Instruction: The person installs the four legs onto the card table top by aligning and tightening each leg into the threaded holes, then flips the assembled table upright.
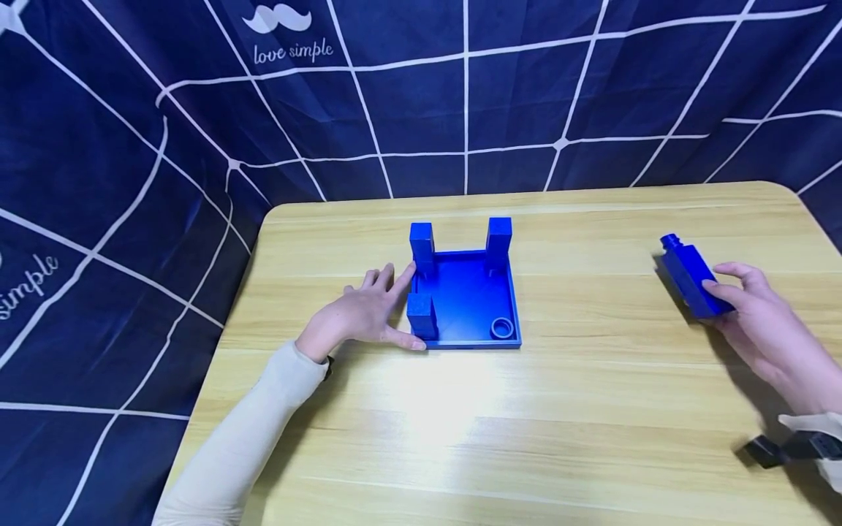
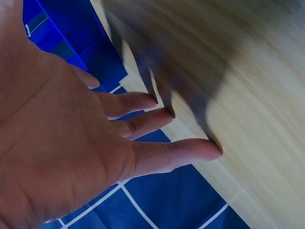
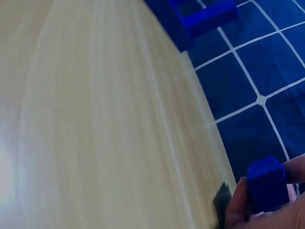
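A square blue tray-like base lies on the table with three upright square posts, one of them the near-left post. At its near-right corner is a round ring-shaped socket. My left hand spreads along the base's left side, thumb by the near-left corner and index finger by the far-left post. In the left wrist view its fingers are extended. Off to the right, my right hand grips a loose blue square post with a threaded round end, which points away from the hand.
The light wooden table carries the base near its middle. A dark blue curtain with white grid lines hangs behind and to the left of the table. A black strap piece sits at the right wrist.
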`<state>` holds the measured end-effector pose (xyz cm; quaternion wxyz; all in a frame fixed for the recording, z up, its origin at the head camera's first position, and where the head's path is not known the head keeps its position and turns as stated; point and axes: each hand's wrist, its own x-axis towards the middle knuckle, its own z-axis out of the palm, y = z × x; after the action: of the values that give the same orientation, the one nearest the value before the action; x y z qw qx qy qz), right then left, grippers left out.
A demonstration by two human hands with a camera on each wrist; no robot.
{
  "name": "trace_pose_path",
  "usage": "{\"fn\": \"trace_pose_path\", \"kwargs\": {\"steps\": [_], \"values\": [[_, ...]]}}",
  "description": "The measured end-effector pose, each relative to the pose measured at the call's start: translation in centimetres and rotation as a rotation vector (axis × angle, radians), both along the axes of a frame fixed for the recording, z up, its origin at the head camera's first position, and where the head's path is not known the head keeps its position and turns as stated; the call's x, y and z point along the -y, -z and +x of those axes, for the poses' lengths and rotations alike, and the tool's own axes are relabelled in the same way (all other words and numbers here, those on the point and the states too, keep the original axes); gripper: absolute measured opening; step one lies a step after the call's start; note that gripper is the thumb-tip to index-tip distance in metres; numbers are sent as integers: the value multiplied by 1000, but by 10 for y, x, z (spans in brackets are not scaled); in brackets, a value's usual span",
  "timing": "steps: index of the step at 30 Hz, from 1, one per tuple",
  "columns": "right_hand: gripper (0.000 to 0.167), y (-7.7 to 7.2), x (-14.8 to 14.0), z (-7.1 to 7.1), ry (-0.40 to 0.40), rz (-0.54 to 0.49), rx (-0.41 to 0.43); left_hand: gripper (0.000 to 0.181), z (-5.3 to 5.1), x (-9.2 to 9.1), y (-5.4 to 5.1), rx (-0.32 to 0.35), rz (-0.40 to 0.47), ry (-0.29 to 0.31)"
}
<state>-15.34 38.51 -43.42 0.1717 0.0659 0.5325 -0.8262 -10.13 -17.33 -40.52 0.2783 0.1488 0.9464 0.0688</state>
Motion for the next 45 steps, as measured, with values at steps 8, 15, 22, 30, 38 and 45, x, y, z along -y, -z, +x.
{"fn": "trace_pose_path", "kwargs": {"steps": [8, 15, 22, 30, 38, 45], "values": [[41, -6, 8, 3, -142, -120, -29, 141, 1, 0, 1, -15, 7, 9], [45, -11, 17, 5, -207, -282, -51, 140, 2, 0, 0, -19, 6, 8], [60, -12, 29, 9, -366, -699, -70, 141, 2, 2, 0, -18, 15, 6], [54, -17, 45, 18, -214, -331, -241, 141, 2, 3, 2, -10, 30, 3], [57, -27, 60, 27, -54, -29, -301, 142, 1, 3, 4, -9, 23, 2], [42, -34, 66, 33, -22, 203, -382, 142, 1, 2, 4, -5, 26, -2]]}}
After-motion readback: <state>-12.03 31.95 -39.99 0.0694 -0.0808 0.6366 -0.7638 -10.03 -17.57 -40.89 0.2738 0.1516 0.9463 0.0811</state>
